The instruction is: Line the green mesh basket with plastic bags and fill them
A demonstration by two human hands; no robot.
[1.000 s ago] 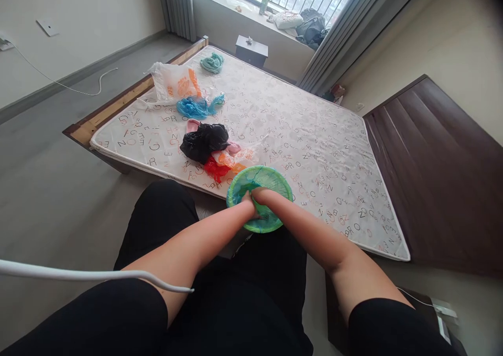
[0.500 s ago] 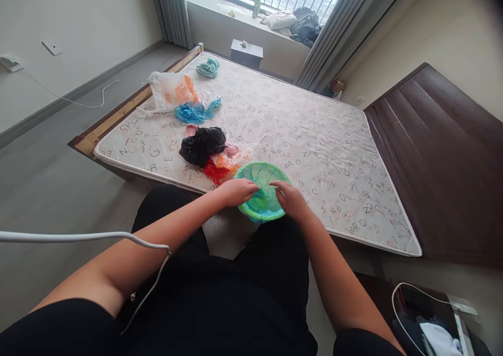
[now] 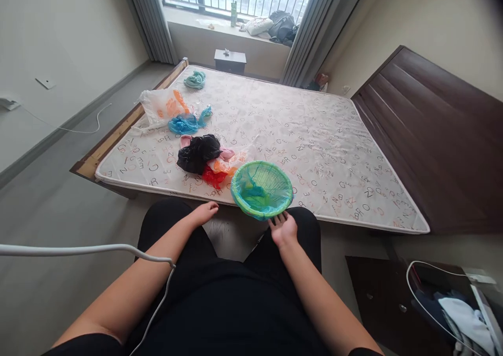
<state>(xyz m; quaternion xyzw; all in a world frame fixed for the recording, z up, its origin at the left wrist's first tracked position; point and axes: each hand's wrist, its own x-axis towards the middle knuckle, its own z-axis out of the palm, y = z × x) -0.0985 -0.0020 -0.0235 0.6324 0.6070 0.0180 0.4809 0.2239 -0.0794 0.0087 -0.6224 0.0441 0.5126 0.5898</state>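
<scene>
Wastebasket (image 3: 278, 180) at the near edge of the mattress (image 3: 334, 157) lies just ahead of the closer right grip (image 3: 285, 232), palm up, fingers spread below the round rim; the left grip (image 3: 204, 214), empty, loosely curled, hangs apart.

Basket at the near edge of the mattress (image 3: 322, 152): underside of the green basket (image 3: 277, 180) hidden; contact with the right hand (image 3: 284, 231) unconfirmed. On the mattress: whatever lies under the black bag (image 3: 200, 153) is concealed. Right of the mattress: headboard (image 3: 432, 131) cut by the picture's edge. Beyond it: items (image 3: 321, 81) beside the curtain (image 3: 318, 36) too small to identify.
</scene>
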